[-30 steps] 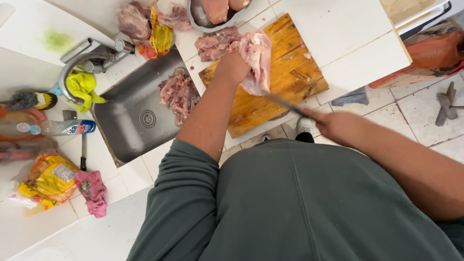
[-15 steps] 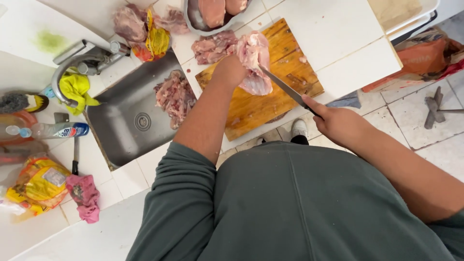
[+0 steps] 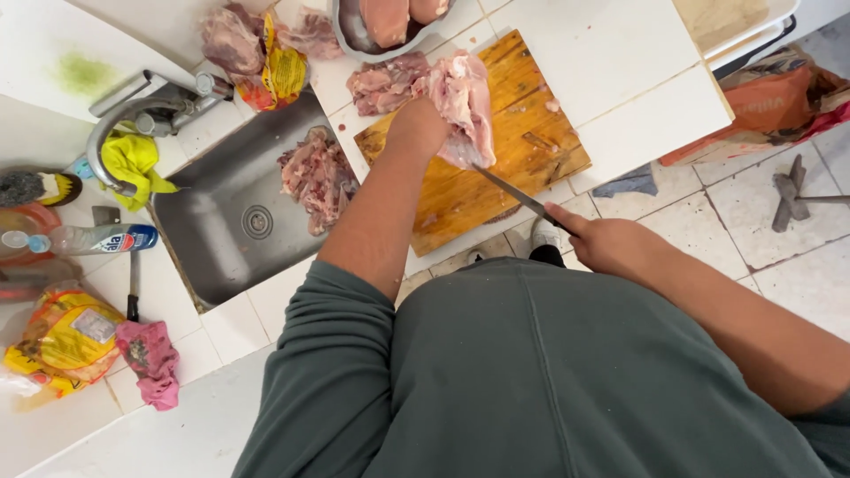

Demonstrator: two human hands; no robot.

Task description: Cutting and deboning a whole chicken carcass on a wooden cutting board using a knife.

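**Raw Chicken Held to the Blade on a Wooden Board**

While the head view looked down, the left hand [image 3: 418,126] gripped a pale, slick piece of raw chicken [image 3: 465,104] above the rectangular wooden cutting board [image 3: 531,146] on the white tiled tabletop [image 3: 637,62]. The right hand [image 3: 611,246], fist closed around one knife [image 3: 522,199], angled its slim steel blade against the meat. One steel sink [image 3: 221,221] held more chicken.

The metal bowl [image 3: 354,31] is cut off at the top edge, and the knife tip [image 3: 478,170] hides behind the raw chicken [image 3: 465,102].
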